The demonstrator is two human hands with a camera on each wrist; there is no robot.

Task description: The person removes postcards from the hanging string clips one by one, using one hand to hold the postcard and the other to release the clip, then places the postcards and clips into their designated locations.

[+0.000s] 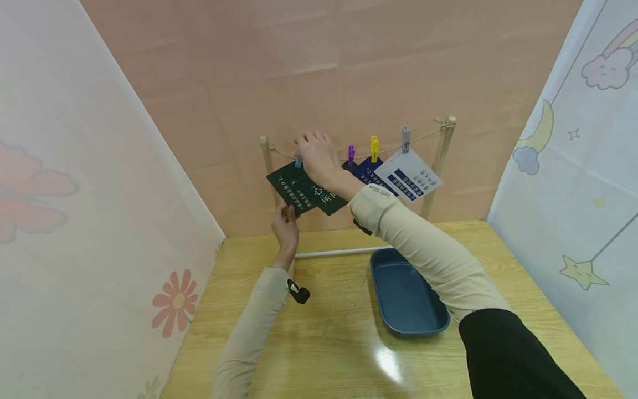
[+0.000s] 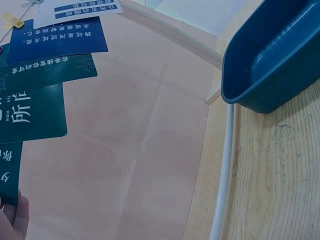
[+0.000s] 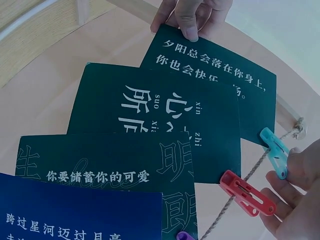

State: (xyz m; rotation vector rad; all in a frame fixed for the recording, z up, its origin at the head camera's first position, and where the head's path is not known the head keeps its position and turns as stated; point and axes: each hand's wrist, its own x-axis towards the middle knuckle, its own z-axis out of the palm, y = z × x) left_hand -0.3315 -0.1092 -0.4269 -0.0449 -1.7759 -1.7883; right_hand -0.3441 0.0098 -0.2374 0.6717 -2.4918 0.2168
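Note:
My left hand (image 1: 286,228) pinches the lower corner of a dark green card (image 3: 210,80) with white lettering, thumb in front. At that card's upper corner, a light blue clothespin (image 3: 274,152) sits on the twine (image 3: 255,167). My right hand (image 3: 297,195) holds the handle end of this clothespin between its fingers. A red clothespin (image 3: 247,192) beside those fingers clips a second green card (image 3: 105,100), which overlaps the first. In the head view my right hand (image 1: 319,158) covers the red clothespin.
Farther right along the twine hang a third green card (image 2: 75,72), a blue card (image 2: 60,40) and a white card (image 1: 408,173), with purple (image 1: 351,155), yellow (image 1: 375,148) and grey (image 1: 406,138) clothespins. A blue tray (image 1: 376,277) stands on the wooden table (image 1: 329,310). Wooden posts (image 1: 443,147) carry the twine.

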